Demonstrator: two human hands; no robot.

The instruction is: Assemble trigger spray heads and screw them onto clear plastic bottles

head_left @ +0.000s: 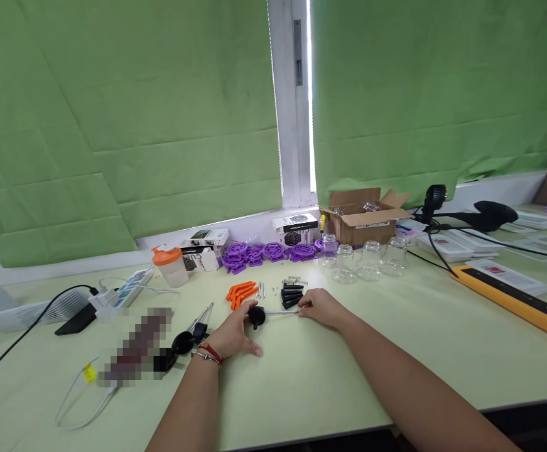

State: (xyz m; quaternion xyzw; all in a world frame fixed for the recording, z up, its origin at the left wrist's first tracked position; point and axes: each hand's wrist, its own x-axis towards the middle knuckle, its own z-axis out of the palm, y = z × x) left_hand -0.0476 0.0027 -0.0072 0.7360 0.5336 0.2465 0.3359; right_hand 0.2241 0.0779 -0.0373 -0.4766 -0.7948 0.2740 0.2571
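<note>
A black round knob-like part (256, 316) with a thin metal rod (280, 312) reaching right from it lies between my hands, low over the table. My left hand (232, 334) has its fingers against the left side of the black part, its thumb held apart below. With closed fingertips, my right hand (321, 307) pinches the rod's right end. Just behind are orange handles (241, 293), short metal pins (260, 290), black tapered pieces (291, 295) and springs (294, 280). Left of my left wrist lie more black parts with rods (183, 342).
Behind stand purple wheel-like parts (273, 252), printed boxes (296, 229), clear glass jars (371, 260) and an open cardboard box (365, 216). On the left are an orange-lidded shaker (170, 267), a power strip (134, 285) and cables. A yellow-black bar (513, 301) lies right.
</note>
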